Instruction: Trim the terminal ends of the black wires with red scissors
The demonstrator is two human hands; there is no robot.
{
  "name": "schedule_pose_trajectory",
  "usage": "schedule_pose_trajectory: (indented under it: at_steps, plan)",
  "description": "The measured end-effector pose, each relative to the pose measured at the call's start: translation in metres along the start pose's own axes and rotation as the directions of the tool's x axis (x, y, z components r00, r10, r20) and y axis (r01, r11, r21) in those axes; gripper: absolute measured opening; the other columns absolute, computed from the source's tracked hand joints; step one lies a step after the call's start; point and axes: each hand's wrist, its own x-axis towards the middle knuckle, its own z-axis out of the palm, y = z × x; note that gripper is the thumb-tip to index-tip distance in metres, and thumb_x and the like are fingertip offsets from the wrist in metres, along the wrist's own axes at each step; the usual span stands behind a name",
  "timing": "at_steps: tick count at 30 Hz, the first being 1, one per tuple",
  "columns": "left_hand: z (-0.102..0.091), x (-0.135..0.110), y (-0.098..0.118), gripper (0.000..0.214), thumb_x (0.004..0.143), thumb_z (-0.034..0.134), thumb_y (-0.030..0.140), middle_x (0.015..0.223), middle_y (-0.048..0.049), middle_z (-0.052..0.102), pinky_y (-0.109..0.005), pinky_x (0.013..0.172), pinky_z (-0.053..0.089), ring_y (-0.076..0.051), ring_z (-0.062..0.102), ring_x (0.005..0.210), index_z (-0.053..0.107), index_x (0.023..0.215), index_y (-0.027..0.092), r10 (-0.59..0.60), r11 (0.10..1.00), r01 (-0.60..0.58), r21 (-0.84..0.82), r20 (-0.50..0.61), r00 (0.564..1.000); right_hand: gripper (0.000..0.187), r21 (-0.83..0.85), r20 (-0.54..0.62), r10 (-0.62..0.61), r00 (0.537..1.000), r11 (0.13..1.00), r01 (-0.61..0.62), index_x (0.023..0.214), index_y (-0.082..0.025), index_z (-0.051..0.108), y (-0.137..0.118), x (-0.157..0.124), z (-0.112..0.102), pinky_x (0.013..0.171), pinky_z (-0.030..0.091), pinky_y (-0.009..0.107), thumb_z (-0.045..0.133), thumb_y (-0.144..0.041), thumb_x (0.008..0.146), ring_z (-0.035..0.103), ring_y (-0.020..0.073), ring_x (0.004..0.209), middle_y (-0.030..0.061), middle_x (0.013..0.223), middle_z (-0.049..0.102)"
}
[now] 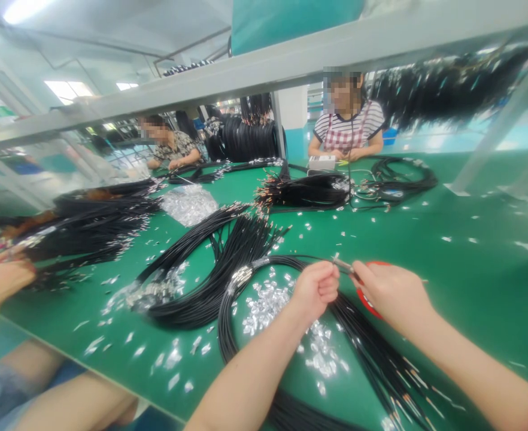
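My left hand is closed in a pinch around the end of a thin black cable; a small pale tip shows just past the fingers. My right hand grips red-handled scissors, whose metal blades meet that tip; the fingers partly cover them. Beneath my hands lies a coiled bundle of black cables, with stripped, coppery and whitish ends fanned toward the lower right. Inside the coil is a scatter of small silvery foil scraps.
More black cable bundles lie to the left and at the back. A clear plastic bag rests on the green table. A co-worker's hand works at the far left; two people sit opposite. A grey beam crosses above.
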Motion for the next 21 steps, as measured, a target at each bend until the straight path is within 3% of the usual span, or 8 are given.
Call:
schedule_pose_trajectory:
  at_steps: [9,13,18,21]
  plan:
    - [0.003,-0.002,-0.005,0.025,0.065,0.067,0.031,0.043,0.0105,0.018,-0.018,0.038,0.004,-0.001,0.013,0.037,0.051,0.062,0.012,0.070,0.987,-0.063,0.148,-0.041,0.997,0.021,-0.058,0.112,-0.029,0.993,0.998,0.036,0.062,-0.018,0.050,0.003,-0.001,-0.013,0.048,0.012,0.026,0.043,-0.015,0.082,0.042,0.0104,0.039,-0.0005,0.045,0.052]
    - [0.008,-0.003,-0.008,0.025,0.068,0.065,0.033,0.043,0.0097,0.021,-0.019,0.038,0.006,-0.001,0.015,0.037,0.053,0.065,0.012,0.084,0.983,-0.073,0.168,-0.056,0.995,0.023,-0.006,0.137,-0.023,0.990,1.000,0.024,0.062,-0.018,0.051,0.011,-0.004,-0.010,0.046,0.012,0.026,0.044,-0.020,0.083,0.044,0.0100,0.039,-0.0009,0.046,0.054]
    - [0.013,-0.002,-0.009,0.026,0.070,0.063,0.036,0.050,0.0051,0.039,-0.019,0.038,0.013,-0.004,0.029,0.040,0.057,0.077,0.012,0.082,0.987,-0.074,0.140,-0.058,0.995,0.027,0.094,0.056,0.065,0.996,0.993,-0.070,0.065,-0.019,0.055,0.022,-0.012,-0.004,0.046,0.016,0.024,0.044,-0.030,0.086,0.048,0.0089,0.043,-0.0020,0.051,0.060]
    - [0.014,-0.002,-0.009,0.028,0.065,0.068,0.034,0.055,0.0028,0.047,-0.019,0.039,0.020,-0.005,0.038,0.042,0.057,0.079,0.013,0.061,0.989,-0.045,0.138,-0.111,0.992,0.026,0.084,0.013,0.047,0.999,0.995,-0.048,0.066,-0.019,0.057,0.022,-0.015,-0.005,0.049,0.020,0.024,0.046,-0.032,0.085,0.049,0.0099,0.046,-0.0014,0.052,0.059]
